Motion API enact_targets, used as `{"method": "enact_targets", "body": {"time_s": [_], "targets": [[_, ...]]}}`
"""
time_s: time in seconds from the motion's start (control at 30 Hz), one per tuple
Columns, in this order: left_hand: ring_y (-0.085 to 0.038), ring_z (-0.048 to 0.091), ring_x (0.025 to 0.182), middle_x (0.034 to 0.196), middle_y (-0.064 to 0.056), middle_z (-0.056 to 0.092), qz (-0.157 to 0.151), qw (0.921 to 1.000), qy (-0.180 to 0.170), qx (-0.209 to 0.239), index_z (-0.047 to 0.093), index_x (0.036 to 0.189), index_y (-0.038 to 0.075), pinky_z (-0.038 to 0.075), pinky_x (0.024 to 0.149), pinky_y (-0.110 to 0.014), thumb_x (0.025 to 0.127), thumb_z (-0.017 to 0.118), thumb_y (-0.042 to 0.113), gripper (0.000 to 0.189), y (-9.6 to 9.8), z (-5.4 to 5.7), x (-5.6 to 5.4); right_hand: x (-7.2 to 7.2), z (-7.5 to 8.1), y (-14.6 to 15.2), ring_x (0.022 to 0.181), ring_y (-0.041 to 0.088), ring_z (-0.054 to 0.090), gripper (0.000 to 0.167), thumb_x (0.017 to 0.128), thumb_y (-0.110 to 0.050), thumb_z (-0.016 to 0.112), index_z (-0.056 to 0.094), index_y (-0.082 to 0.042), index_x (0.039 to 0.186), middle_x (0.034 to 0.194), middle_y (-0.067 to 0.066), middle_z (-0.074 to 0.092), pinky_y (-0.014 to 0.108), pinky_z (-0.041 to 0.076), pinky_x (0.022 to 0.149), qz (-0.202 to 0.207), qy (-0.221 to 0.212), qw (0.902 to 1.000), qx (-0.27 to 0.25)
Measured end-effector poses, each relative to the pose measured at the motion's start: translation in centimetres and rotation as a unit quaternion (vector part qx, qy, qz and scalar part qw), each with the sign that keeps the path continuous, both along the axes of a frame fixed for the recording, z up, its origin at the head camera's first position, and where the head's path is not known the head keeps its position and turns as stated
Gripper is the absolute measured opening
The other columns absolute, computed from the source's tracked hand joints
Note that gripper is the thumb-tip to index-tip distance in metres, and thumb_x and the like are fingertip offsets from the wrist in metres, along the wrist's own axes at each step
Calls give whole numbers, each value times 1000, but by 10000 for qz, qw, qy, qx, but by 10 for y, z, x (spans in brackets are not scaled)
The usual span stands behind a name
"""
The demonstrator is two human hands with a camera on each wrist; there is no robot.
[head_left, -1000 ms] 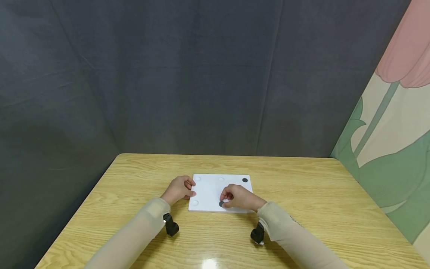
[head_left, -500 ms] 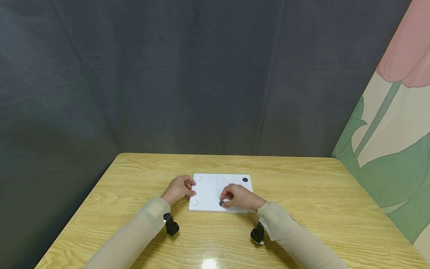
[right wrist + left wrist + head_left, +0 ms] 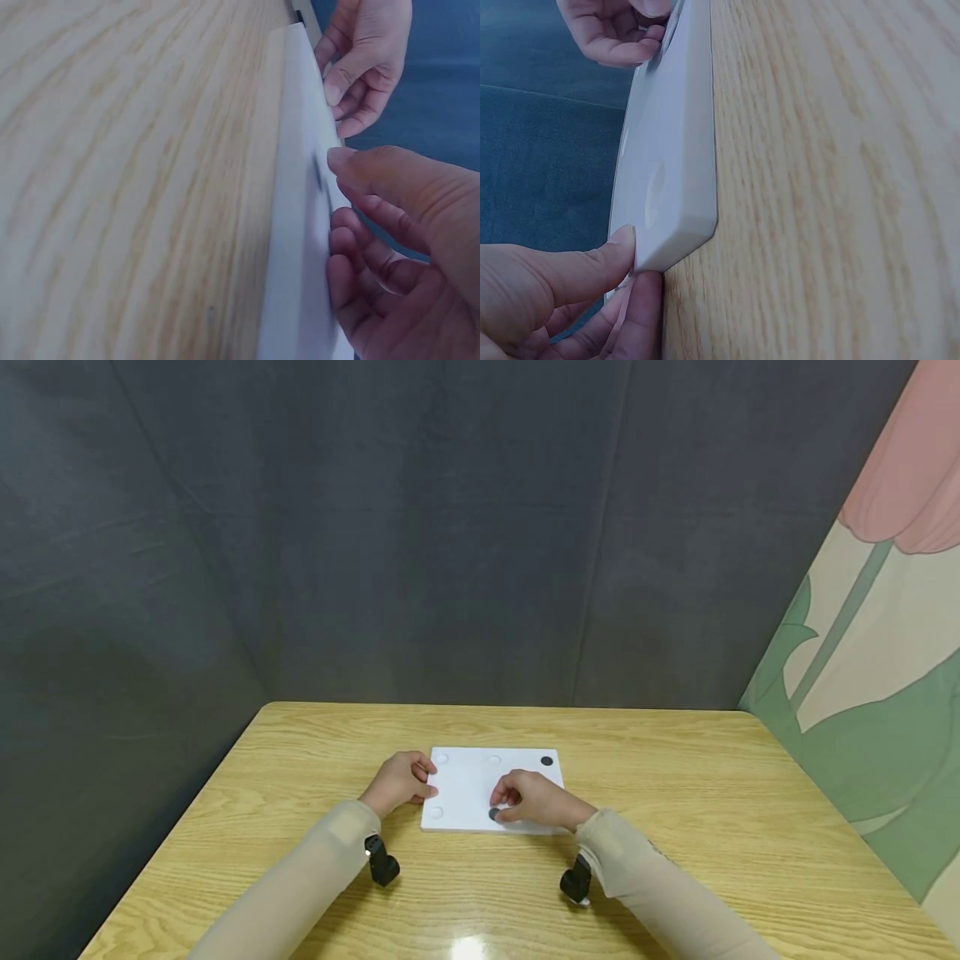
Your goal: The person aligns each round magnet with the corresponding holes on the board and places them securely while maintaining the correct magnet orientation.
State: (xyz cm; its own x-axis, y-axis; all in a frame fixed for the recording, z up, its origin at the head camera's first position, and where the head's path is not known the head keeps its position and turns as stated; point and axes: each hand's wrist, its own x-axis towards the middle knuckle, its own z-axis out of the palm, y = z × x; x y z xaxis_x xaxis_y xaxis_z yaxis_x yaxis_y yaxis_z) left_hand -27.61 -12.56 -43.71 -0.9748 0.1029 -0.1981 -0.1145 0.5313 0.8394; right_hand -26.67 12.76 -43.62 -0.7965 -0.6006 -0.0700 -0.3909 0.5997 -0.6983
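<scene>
A flat white board with shallow round recesses lies on the table. At its left edge my left hand grips it, thumb on top and curled fingers at the side, as the left wrist view shows. My right hand is over the board's right half, its thumb and forefinger pinching at a dark round disc in the near middle. The palm and curled fingers hide part of that disc and the board's near right corner. A second dark disc sits at the far right corner.
Unfilled recesses show at the near left, far left and far middle. The wooden table extends around the board. A dark curtain hangs behind it, and a flower-patterned panel stands at the right.
</scene>
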Motion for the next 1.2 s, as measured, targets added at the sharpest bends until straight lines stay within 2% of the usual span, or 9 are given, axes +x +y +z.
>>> {"method": "enact_targets", "body": {"time_s": [0.23, 0.33, 0.5, 0.73, 0.93, 1.2], "targets": [[-18, 55, 71, 87, -10, 52, 23, 10000, 26, -40, 64, 102, 1, 56, 63, -28, 79, 75, -6, 27, 1, 0, -1, 0, 12, 10, 78, 14, 53, 12, 90, -14, 69, 68, -8, 100, 89, -1, 61, 24, 45, 65, -177, -70, 9992, -339], [-18, 55, 70, 88, -11, 53, 39, 10000, 26, -39, 64, 102, 1, 56, 63, -28, 79, 75, -6, 27, 1, 0, -2, -2, 18, 17, 78, 16, 54, 13, 91, -15, 67, 68, -6, 102, 89, 0, 61, 24, 44, 64, -322, 48, 9987, -380], [-18, 55, 70, 90, -12, 53, 48, 10000, 7, -12, 64, 102, 1, 56, 63, -28, 79, 75, -6, 27, 1, -1, -2, -6, 24, 31, 82, 15, 55, 14, 92, -14, 66, 68, -6, 102, 90, 0, 63, 25, 47, 70, -640, 363, 9968, -326], [-18, 55, 70, 89, -12, 53, 41, 10000, 19, -29, 64, 102, 1, 56, 63, -28, 79, 75, -7, 27, 1, -1, -1, -10, 29, 51, 87, 18, 55, 17, 94, -17, 64, 67, -5, 105, 96, 3, 64, 30, 47, 77, -1219, 253, 9914, -409], [-18, 55, 70, 87, -10, 52, 40, 10000, 7, -3, 64, 102, 1, 56, 63, -28, 79, 75, -7, 27, 1, -1, -1, -12, 29, 66, 90, 20, 57, 15, 95, -16, 62, 67, -4, 104, 101, 5, 65, 34, 47, 82, -1583, 397, 9856, -448], [-18, 56, 70, 86, -9, 51, 14, 10000, 19, 26, 64, 102, 1, 56, 63, -29, 79, 74, -7, 27, 1, -2, -1, -12, 22, 81, 89, 20, 59, 19, 95, -14, 61, 65, 0, 107, 101, 10, 66, 31, 49, 81, -1855, 419, 9798, -612]]}}
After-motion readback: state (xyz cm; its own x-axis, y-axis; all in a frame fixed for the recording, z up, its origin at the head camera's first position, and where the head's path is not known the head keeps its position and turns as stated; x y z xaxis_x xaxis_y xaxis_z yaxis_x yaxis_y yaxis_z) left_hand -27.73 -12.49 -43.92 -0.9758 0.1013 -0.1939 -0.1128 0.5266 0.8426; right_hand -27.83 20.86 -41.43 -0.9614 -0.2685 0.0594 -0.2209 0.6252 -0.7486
